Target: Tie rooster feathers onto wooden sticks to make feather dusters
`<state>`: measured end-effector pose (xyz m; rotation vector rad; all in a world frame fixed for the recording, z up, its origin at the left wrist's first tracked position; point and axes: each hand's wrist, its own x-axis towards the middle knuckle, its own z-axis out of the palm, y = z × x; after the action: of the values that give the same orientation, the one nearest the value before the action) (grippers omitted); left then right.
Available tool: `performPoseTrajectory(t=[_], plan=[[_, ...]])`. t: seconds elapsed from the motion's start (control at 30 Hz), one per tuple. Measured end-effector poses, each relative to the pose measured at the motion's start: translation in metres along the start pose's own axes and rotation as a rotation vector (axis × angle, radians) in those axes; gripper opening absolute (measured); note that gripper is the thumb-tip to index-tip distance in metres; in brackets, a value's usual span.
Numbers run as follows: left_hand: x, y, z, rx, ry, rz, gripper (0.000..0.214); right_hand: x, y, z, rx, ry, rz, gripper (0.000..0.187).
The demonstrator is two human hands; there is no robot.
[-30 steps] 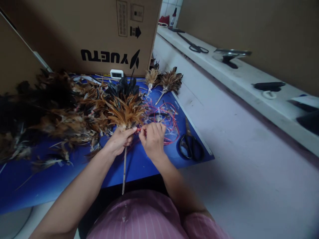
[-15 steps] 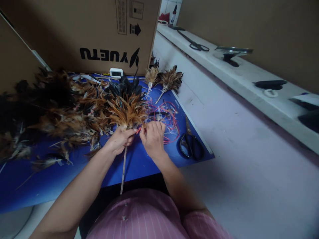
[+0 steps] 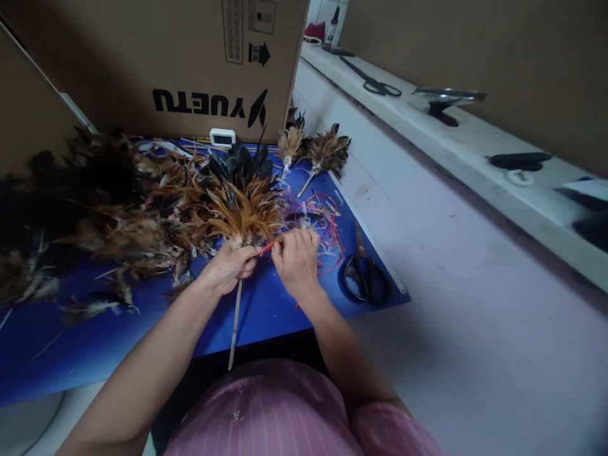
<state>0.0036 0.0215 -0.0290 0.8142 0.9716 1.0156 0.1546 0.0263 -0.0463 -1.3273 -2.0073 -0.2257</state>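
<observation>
On a smooth blue tabletop (image 3: pixel 280 320), a heap of brown and black feathers (image 3: pixel 137 234) is spread left of a fan-shaped feather bundle (image 3: pixel 244 212), black at the top and orange-brown below, from which a thin, straight stick (image 3: pixel 234 326) projects past the near edge. The bundle's base is gripped in the curled left hand (image 3: pixel 230 267); just beside it, a short span of red cord (image 3: pixel 266 249) is pinched between the thumb and bent fingers of the right hand (image 3: pixel 297 261).

Cannot trace the thin pale wooden stick (image 3: pixel 235 326) inside the bare left hand (image 3: pixel 231 266), nor read the white rectangular display (image 3: pixel 222 137) toward ten o'clock; lose blurred brown-and-black feathers (image 3: pixel 19 269) off the edge at nine.
</observation>
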Motion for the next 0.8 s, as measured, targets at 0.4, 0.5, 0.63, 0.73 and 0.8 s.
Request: performPoseTrajectory(t=[0.4,0.5,0.63,0.73,0.8], plan=[[0.0,0.005,0.003,-0.022,0.037,-0.024,0.022,0.008,0.008,-0.002,0.185,-0.036,0.079,0.01],[0.0,0.006,0.001,-0.025,0.037,-0.009,0.018,0.012,0.02,-0.004,0.306,-0.021,0.173,0.01],[0.001,0.009,-0.004,-0.016,0.036,-0.003,0.017,0.018,0.046,-0.008,0.386,-0.005,0.317,0.01],[0.003,0.011,-0.007,-0.009,0.039,-0.015,0.016,0.02,0.069,-0.008,0.379,-0.011,0.365,0.012],[0.003,0.013,-0.009,-0.013,0.056,-0.014,0.016,0.018,0.083,-0.009,0.328,-0.016,0.346,0.013]])
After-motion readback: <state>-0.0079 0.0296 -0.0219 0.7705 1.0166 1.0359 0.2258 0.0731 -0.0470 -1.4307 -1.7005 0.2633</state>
